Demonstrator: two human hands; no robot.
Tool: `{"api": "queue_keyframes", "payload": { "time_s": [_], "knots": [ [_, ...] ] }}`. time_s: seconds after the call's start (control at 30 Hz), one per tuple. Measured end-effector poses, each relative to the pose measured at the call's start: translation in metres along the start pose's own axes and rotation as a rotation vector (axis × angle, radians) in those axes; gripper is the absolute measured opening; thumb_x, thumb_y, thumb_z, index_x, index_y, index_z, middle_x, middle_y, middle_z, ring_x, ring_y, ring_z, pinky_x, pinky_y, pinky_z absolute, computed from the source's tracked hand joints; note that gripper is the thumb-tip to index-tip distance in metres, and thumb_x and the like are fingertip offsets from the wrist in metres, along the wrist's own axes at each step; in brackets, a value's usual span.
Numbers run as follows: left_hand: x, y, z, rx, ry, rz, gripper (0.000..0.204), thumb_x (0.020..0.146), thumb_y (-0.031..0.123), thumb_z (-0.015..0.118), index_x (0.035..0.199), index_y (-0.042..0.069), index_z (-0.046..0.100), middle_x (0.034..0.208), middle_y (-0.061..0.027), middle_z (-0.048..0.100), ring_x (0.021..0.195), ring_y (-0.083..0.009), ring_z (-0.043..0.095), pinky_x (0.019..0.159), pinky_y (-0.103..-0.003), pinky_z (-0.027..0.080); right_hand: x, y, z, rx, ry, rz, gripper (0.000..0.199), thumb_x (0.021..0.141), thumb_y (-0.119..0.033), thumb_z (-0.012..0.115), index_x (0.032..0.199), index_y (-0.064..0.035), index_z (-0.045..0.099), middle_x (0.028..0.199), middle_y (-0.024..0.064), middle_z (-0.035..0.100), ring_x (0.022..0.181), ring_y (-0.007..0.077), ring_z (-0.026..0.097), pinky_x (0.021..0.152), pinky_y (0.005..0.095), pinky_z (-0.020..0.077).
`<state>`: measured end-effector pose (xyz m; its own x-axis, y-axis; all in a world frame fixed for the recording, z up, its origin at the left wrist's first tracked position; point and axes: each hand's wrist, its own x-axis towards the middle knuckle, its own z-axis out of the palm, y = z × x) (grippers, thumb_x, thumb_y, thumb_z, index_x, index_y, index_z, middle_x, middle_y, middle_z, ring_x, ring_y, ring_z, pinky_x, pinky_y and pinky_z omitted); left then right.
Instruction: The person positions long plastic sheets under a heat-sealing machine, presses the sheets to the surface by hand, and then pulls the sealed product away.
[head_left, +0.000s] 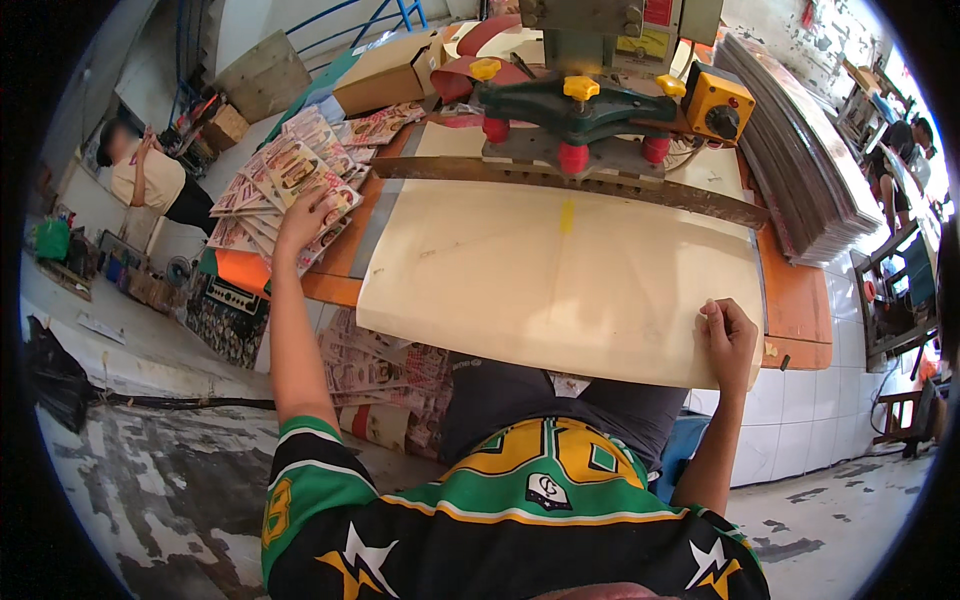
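Note:
My left hand lies on a loose pile of printed packets at the left end of the table, its fingers stretched over the topmost ones. In front of me a large cream sheet covers the bed of a press and overhangs the near edge. A yellow mark runs down from its far middle. My right hand is over the sheet's near right corner, with fingers curled in and thumb against them. Whatever may be between those fingers is hidden.
Across the sheet's far side runs a metal bar under the green press head. A yellow control box hangs beside it. Stacked boards stand right; a cardboard box sits far left. More printed sheets lie below the table.

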<state>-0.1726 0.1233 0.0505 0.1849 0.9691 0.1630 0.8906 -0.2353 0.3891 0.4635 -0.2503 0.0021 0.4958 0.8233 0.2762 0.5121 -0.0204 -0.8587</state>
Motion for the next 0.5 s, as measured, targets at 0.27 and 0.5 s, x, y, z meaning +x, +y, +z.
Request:
{"api": "queue_keyframes", "payload": {
  "time_s": [0.27,0.5],
  "knots": [
    [0.014,0.022,0.033,0.368,0.075,-0.236,0.058,0.106,0.05,0.041,0.157,0.023,0.047,0.168,-0.0152,0.033,0.156,-0.033,0.028,0.115,-0.078,0.017,-0.004,0.003,0.002,0.018,0.031,0.015,0.026,0.103,-0.018,0.066,0.088,0.0037,0.068,0.069,0.0006,0.06,0.065,0.0059,0.052,0.058,0.0241,0.0411],
    [0.092,-0.061,0.048,0.853,0.011,0.034,0.052,0.103,0.035,0.049,0.146,0.006,0.056,0.137,-0.0215,0.065,0.129,-0.0431,0.058,0.11,-0.061,0.041,-0.004,0.006,0.004,-0.02,0.038,-0.017,0.022,0.101,-0.013,0.066,0.088,0.0047,0.069,0.07,0.0047,0.063,0.066,0.0079,0.055,0.059,0.0262,0.0443]
  ]
}}
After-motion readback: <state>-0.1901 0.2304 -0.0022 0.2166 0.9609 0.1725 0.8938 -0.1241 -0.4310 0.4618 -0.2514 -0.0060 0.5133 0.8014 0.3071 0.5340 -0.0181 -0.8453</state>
